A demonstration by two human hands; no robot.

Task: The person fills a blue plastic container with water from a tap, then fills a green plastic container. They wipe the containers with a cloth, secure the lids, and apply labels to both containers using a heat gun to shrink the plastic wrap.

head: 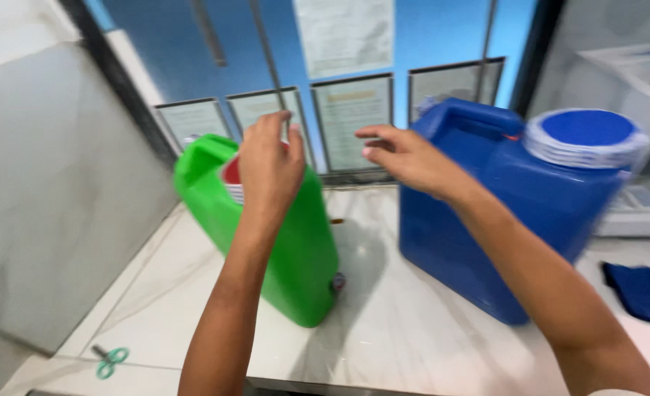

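A green plastic jerrycan [296,249] stands on the white marble counter [398,330], left of centre. My left hand [268,163] rests over its red and white cap [231,178], fingers curled around the cap. My right hand [405,156] hovers in the air between the green jerrycan and a larger blue jerrycan [501,213]; its fingers are apart and it holds nothing. The blue jerrycan has a wide blue and white lid [587,136] and stands to the right.
Green-handled scissors [109,361] lie at the counter's near left corner. A dark blue cloth [644,292] lies at the right edge. A grey wall panel [54,191] borders the left. Framed papers [351,117] hang on the blue wall behind.
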